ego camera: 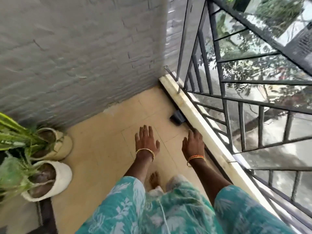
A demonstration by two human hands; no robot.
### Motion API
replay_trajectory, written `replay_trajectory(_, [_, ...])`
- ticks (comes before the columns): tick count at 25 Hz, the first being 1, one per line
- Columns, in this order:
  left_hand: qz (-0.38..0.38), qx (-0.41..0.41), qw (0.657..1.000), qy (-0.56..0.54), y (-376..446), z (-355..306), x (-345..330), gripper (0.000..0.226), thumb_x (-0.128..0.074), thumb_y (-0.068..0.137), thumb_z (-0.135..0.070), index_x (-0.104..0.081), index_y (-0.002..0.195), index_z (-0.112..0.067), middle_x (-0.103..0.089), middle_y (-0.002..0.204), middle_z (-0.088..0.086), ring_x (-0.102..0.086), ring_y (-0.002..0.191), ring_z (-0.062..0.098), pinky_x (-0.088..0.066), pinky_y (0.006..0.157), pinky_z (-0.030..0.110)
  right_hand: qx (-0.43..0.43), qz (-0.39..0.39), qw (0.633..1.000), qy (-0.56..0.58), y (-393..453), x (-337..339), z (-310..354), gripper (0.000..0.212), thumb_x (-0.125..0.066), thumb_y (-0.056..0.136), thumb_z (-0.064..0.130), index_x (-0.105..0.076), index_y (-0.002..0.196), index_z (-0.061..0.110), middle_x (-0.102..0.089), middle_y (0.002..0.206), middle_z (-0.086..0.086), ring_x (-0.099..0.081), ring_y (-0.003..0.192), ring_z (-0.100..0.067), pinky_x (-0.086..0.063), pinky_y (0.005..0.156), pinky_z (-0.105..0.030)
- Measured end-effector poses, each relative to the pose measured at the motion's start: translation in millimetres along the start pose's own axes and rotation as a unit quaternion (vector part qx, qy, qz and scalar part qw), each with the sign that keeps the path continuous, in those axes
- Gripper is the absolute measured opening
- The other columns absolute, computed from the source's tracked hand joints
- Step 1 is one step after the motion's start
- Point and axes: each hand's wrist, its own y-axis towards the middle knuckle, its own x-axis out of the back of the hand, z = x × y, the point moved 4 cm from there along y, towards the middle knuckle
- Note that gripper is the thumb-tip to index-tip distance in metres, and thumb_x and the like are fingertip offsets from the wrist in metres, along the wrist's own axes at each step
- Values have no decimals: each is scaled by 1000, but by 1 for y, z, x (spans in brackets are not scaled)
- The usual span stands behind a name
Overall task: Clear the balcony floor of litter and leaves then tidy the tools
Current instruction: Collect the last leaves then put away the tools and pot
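Both my hands hang out in front of me, palms down, fingers straight and loosely spread, holding nothing. My left hand [147, 141] hovers over the middle of the balcony floor [104, 149]; my right hand [193, 144] sits closer to the pale stone ledge [199, 119] that runs under the railing [243, 105], its fingertips just beside the ledge's inner edge.

The one piece of litter I can make out is a small dark object [177, 118] lying on the tiles right against the foot of the ledge. It lies ahead of both hands and a little to the right, between the line of my two hands but nearer my right one. It looks blocky and angled, its longer side seeming to run roughly along the ledge, though I cannot tell what it is. I'd judge the right hand the natural one to reach it, moving forward along the ledge; being tucked into the corner, it probably needs pulling away from the ledge before I can grip it.

I see no leaves on the tiles here and no tools in view. To my left, well apart from my hands, two pale plant pots [55, 159] stand by the grey wall [76, 56].
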Motion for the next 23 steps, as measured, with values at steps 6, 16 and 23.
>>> replay_trajectory(6, [26,-55,998,27,146,0,9,69,-39,95,-40,-12,151,-10,-10,159,12,-7,147,25,-10,116,42,-83,21,995,51,123,-18,14,36,-53,88,15,-50,120,-1,-45,128,-22,-43,114,-40,-39,95,-44])
replay_trajectory(16, [167,-8,982,-82,353,-16,-147,68,-43,93,-36,-19,149,-8,-15,157,14,-8,146,28,-11,118,35,-210,140,966,61,322,-182,-28,25,-52,88,17,-61,105,1,-54,112,-22,-50,105,-37,-40,88,-36])
replay_trajectory(23, [263,105,918,-278,500,-36,-337,54,-52,90,-28,-41,138,-7,-44,140,17,-41,129,30,-35,103,33,-395,62,912,92,440,-369,-88,52,-62,82,42,-51,118,6,-40,131,-16,-43,120,-33,-43,90,-41])
